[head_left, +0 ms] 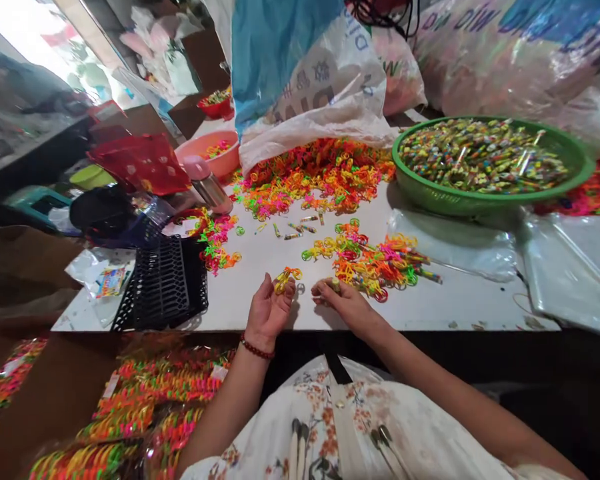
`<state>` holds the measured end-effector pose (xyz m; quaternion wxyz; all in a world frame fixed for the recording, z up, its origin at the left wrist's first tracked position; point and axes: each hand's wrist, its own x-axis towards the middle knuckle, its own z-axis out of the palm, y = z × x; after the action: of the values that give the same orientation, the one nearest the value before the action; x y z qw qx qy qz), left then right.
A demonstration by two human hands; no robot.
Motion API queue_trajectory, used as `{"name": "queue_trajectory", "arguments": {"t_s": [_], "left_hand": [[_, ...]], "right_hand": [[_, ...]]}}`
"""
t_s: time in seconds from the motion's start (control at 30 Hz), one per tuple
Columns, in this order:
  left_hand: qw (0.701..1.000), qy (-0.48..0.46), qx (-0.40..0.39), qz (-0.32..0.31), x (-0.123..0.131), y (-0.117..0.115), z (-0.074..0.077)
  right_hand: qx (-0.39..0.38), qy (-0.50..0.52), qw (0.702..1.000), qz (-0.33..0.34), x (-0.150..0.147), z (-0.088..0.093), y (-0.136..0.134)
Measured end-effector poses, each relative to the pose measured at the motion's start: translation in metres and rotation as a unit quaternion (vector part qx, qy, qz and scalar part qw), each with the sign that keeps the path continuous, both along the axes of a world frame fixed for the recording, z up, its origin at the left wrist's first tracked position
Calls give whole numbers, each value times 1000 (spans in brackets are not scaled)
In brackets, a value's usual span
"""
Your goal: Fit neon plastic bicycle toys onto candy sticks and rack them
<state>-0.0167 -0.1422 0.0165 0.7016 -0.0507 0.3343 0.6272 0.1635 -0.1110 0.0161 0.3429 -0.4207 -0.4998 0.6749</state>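
Observation:
My left hand (271, 308) is turned palm up near the table's front edge, its fingers curled round a yellow and orange looped plastic piece (284, 279). Beside it, my right hand (349, 305) pinches a small greenish-yellow tube (335, 285), mostly covered by the fingers. A small gap separates the two hands. Just beyond my right hand lies a pile of looped plastic pieces (370, 263) in yellow, orange, pink and green, with a few patterned tubes at its right side. Several loose patterned tubes (300, 229) are scattered farther back on the white table (260, 303).
A green basin (480, 200) full of patterned tubes stands at the right, behind clear plastic bags (455, 241). A big sack (305, 80) spills looped pieces at the back. To the left are a flask (210, 183), a pink bowl (230, 162) and a black plastic basket (160, 280).

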Motion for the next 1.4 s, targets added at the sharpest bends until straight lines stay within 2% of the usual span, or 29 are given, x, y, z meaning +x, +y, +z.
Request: {"name": "queue_trajectory", "arguments": {"t_s": [0.1,0.17,0.2,0.23,0.3,0.37,0.43,0.53,0.6,0.63,0.7,0.77,0.8,0.83,0.87,0.9,0.97,1.0,1.03,1.07,1.1,1.13,1.2,1.27,1.4], "left_hand": [[994,101,-33,15,7,-4,-11],[979,202,-38,18,6,-3,-20],[962,271,-32,11,4,-2,-24],[930,366,-20,-5,2,-2,-27],[822,567,11,-43,-3,-1,-31],[693,717,42,-67,-7,-1,-33],[575,813,61,-75,-9,-4,-31],[406,909,56,-78,-13,-8,-28],[350,932,42,-82,-16,-8,-29],[334,938,38,-86,-19,-6,-31],[323,941,31,-97,-25,-1,-35],[340,935,33,-98,-31,7,-39],[360,928,37,-91,-33,10,-39],[388,917,40,-77,-35,14,-39],[430,900,39,-59,-35,16,-38],[489,870,34,-41,-35,18,-36],[650,759,19,-5,-31,19,-29],[733,680,13,9,-27,18,-26],[803,595,9,20,-21,17,-23],[856,516,6,27,-15,15,-20],[892,451,3,31,-8,14,-17],[914,404,1,33,0,12,-15],[937,347,3,31,15,8,-13],[946,323,23,22,28,5,-12],[949,311,51,-17,45,1,-11]], "right_hand": [[49,-40,998,-13,2,1,1],[51,-45,998,-9,6,1,0],[42,-36,998,-8,7,0,-1],[27,-25,999,-8,9,0,-2],[-10,-4,1000,-10,12,-3,-5],[-37,5,999,-12,13,-7,-7],[-45,8,999,-17,15,-10,-9],[-43,18,999,-27,16,-13,-10],[-52,17,998,-29,16,-14,-10],[-60,14,998,-28,16,-15,-11],[-88,14,996,-22,14,-16,-13],[-124,26,992,-11,12,-17,-15],[-140,33,990,-4,11,-18,-16],[-151,40,988,1,11,-18,-17],[-153,43,987,3,10,-18,-17],[-147,42,988,0,10,-17,-17],[-111,26,993,-15,10,-16,-16],[-85,12,996,-24,10,-16,-14],[-56,-5,998,-30,11,-15,-13],[-25,-23,999,-34,11,-14,-12],[5,-42,998,-35,11,-14,-10],[33,-59,997,-34,10,-13,-9],[76,-84,993,-27,9,-14,-8],[100,-96,990,-23,8,-15,-8],[102,-103,989,-35,9,-19,-9]]}}
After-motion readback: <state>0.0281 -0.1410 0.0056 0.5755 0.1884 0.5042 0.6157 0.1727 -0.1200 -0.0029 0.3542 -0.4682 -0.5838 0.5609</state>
